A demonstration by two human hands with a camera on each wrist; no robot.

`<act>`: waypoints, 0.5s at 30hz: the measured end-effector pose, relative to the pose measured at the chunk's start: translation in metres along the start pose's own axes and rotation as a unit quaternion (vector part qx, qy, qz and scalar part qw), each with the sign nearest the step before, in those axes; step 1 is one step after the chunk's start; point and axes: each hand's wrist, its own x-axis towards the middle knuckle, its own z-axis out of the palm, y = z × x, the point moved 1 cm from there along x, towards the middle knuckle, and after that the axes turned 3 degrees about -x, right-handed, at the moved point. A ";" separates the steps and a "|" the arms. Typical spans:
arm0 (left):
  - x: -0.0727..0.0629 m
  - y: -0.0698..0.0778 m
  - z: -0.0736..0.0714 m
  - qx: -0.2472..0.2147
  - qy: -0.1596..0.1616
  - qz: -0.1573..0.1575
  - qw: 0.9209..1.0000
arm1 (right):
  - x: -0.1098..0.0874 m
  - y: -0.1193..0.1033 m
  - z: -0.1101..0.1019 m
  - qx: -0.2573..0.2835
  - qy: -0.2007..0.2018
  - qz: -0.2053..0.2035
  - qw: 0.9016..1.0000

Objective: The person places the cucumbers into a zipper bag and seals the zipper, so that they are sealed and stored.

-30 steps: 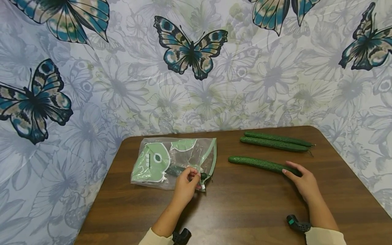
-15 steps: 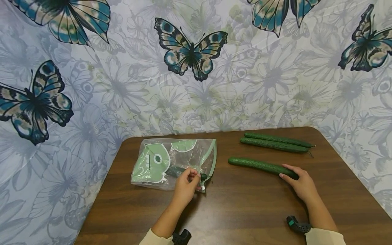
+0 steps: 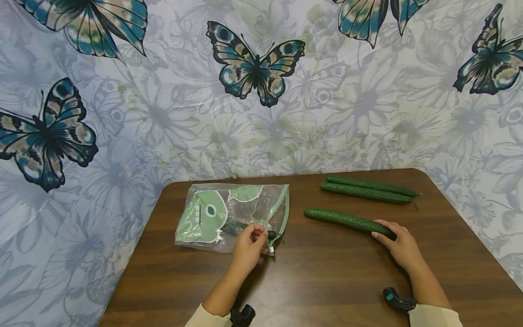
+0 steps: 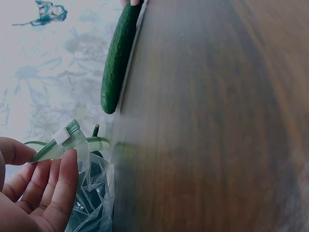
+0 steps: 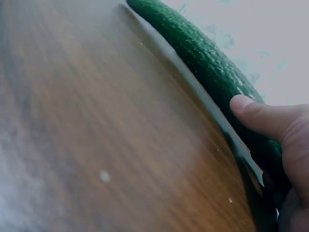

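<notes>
My left hand (image 3: 247, 245) pinches the open-end edge of a clear plastic zip bag (image 3: 208, 215) with green print. In the left wrist view, a white slider (image 4: 62, 136) sits on the bag's green zip strip, just beyond the thumb and fingers. One cucumber (image 3: 271, 235) lies inside the bag, its stem end at the mouth. On the right, my right hand (image 3: 402, 247) grips the near end of another cucumber (image 3: 343, 218), thumb on the near side. That cucumber lies along the table, its other end pointing left. The right wrist view shows the thumb pressing its skin (image 5: 203, 58).
Two more cucumbers (image 3: 365, 192) lie side by side at the back right of the brown wooden table (image 3: 310, 281). Behind the table hangs a butterfly-patterned cloth (image 3: 261, 136). Both wrists wear black camera mounts (image 3: 398, 299).
My right hand has shifted slightly left, its fingers and thumb settling round the cucumber's end. The left hand and the bag have stayed put.
</notes>
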 end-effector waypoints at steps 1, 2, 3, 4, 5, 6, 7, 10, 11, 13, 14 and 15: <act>0.000 0.000 0.000 0.000 0.000 0.000 1.000 | 0.000 0.000 0.000 0.004 0.002 0.001 1.000; 0.000 0.000 0.000 0.000 0.000 -0.001 1.000 | 0.000 0.000 0.000 0.007 0.002 0.003 1.000; 0.000 0.000 0.000 0.001 0.000 -0.001 1.000 | 0.000 0.000 0.000 0.009 0.004 0.004 1.000; 0.000 0.000 0.000 0.001 0.000 -0.002 1.000 | 0.000 0.000 0.001 0.012 0.006 0.006 1.000; 0.000 0.000 0.000 0.001 0.000 -0.002 1.000 | 0.000 0.000 0.001 0.014 0.008 0.007 1.000; 0.000 0.000 0.000 0.003 -0.001 -0.002 1.000 | -0.001 -0.001 0.001 0.015 0.009 0.007 1.000; -0.001 0.000 0.000 0.003 -0.001 -0.003 1.000 | -0.001 -0.001 0.001 0.018 0.013 0.007 1.000; -0.001 0.000 0.001 0.004 -0.001 -0.001 1.000 | -0.001 -0.003 0.001 0.023 0.023 0.002 0.999; -0.001 0.001 0.001 0.004 0.000 -0.001 1.000 | -0.001 -0.004 0.002 0.025 0.027 -0.001 0.999; -0.001 0.001 0.001 0.004 0.000 -0.001 1.000 | -0.002 -0.006 0.002 0.026 0.033 -0.009 0.999; -0.001 0.001 0.001 0.004 0.000 -0.001 1.000 | -0.002 -0.007 0.002 0.027 0.034 -0.012 0.999; -0.001 0.001 0.001 0.002 0.000 -0.002 1.000 | -0.002 -0.008 0.003 0.028 0.036 -0.016 0.999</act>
